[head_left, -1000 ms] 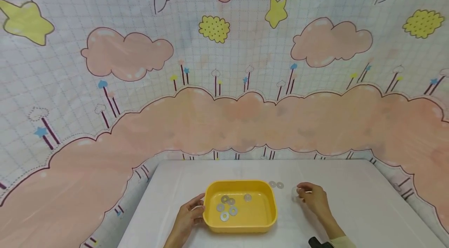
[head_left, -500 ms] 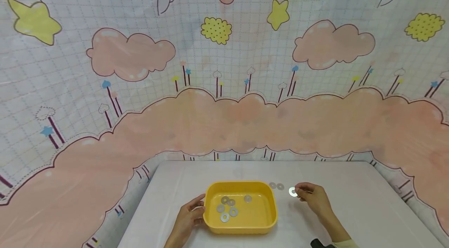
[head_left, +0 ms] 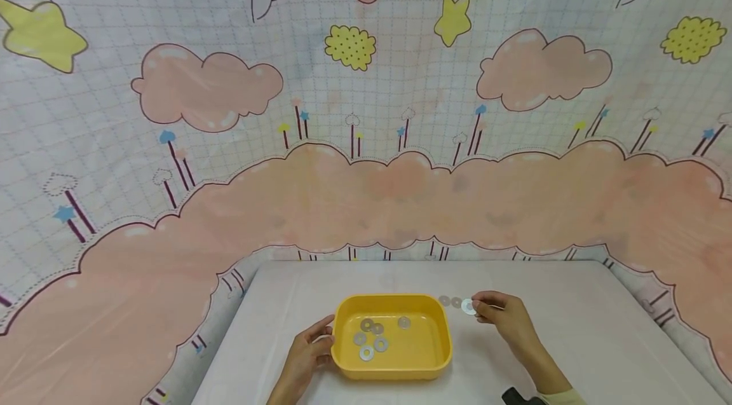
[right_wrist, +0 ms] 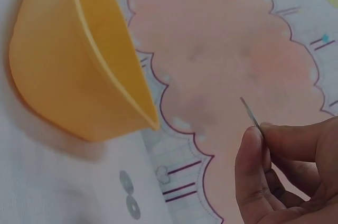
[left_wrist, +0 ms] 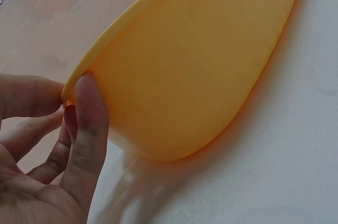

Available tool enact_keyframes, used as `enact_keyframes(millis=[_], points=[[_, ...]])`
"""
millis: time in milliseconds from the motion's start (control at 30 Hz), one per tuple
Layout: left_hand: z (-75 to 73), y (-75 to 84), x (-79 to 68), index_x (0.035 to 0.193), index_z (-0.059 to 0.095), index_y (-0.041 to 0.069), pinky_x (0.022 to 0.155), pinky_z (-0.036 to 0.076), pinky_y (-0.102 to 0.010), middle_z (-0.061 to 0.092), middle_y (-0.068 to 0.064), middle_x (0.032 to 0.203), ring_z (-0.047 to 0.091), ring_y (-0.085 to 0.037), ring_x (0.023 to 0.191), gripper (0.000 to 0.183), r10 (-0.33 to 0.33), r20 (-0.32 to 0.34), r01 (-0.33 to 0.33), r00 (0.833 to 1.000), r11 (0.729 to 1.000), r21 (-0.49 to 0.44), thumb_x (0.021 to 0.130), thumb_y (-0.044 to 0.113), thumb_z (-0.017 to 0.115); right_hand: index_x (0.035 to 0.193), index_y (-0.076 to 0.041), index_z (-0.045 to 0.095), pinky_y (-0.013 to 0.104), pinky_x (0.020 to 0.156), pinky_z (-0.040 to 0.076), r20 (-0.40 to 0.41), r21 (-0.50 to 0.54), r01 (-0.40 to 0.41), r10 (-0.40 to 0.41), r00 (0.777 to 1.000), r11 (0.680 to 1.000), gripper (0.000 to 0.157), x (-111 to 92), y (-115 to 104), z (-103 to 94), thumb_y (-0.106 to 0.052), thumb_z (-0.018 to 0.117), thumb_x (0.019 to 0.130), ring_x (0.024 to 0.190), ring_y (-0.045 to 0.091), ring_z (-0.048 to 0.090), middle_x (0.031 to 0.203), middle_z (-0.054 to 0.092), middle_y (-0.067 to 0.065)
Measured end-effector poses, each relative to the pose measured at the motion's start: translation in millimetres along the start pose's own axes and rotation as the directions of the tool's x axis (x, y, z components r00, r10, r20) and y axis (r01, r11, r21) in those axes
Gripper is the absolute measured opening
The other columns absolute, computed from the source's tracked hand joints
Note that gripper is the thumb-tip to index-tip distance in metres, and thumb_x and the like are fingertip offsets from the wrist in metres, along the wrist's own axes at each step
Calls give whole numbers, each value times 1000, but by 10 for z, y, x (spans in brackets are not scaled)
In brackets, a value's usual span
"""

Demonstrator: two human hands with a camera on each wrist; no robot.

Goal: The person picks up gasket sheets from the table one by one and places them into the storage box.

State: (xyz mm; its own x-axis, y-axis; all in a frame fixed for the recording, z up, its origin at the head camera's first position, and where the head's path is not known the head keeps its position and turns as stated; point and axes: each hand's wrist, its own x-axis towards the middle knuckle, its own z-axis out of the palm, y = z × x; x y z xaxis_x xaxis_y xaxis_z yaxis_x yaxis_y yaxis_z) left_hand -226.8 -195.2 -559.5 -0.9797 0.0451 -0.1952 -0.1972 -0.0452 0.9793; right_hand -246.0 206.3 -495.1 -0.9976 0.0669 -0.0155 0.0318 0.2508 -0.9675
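My left hand [head_left: 304, 353] holds the left end of a yellow plastic tray [head_left: 412, 370]; the left wrist view has the thumb [left_wrist: 91, 105] against its outer wall, just under the rim. Several flat metal washers [head_left: 366, 353] lie on the tray's floor, mostly in its left half. To the right of the tray, my right hand [head_left: 511, 317] pinches another washer [head_left: 467, 307] between thumb and fingertips. That washer appears edge-on in the right wrist view, raised above the table. Two washers [head_left: 456, 302] lie side by side on the table, close to the tray's far right corner.
A white cloth covers the table [head_left: 274, 303]. Behind it hangs a patterned curtain [head_left: 377, 201] with clouds and stars. A dark strap or device [head_left: 517, 397] sits at my right wrist, beside a pale sleeve [head_left: 563, 397].
My right hand has lifted the washer from the table and carried it left, towards the two lying washers. The left hand and the tray stay in place.
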Motion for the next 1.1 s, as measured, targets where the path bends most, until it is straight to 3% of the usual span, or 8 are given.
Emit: enact_keyframes(millis=[233, 567, 900, 1100], points=[[1, 51, -29, 140, 39, 3, 67, 54, -26, 50, -8, 111, 58, -13, 79, 58, 5, 10, -5, 1000, 1000, -5, 86, 7, 59, 105, 4, 64, 21, 71, 56, 33, 53, 0, -1, 999, 999, 27, -46, -84, 106, -14, 66, 85, 76, 13, 63, 97, 66, 12], [67, 285, -252, 140, 38, 1, 67, 54, -26, 48, -12, 113, 57, -14, 80, 57, 32, 39, -32, 999, 999, -9, 87, 7, 57, 105, 4, 64, 24, 71, 57, 77, 93, -5, -2, 997, 996, 27, -120, -137, 310, -12, 67, 83, 76, 15, 63, 95, 66, 11], [-6, 61, -73, 141, 39, 4, 66, 54, -27, 50, -8, 113, 57, -12, 80, 57, 21, 16, -21, 1000, 1000, -12, 87, 8, 58, 109, 9, 62, 24, 70, 57, 170, 112, 23, -42, 985, 993, 32, -148, -164, 519, -11, 65, 85, 75, 14, 63, 94, 64, 11], [-14, 19, -55, 141, 40, 6, 65, 54, -26, 50, -5, 109, 56, -10, 78, 58, 26, 2, -26, 1000, 1000, -4, 86, 10, 60, 102, 6, 65, 24, 68, 57, 184, 89, 27, -43, 982, 996, 20, -131, -164, 710, -6, 63, 85, 75, 16, 64, 95, 62, 12]])
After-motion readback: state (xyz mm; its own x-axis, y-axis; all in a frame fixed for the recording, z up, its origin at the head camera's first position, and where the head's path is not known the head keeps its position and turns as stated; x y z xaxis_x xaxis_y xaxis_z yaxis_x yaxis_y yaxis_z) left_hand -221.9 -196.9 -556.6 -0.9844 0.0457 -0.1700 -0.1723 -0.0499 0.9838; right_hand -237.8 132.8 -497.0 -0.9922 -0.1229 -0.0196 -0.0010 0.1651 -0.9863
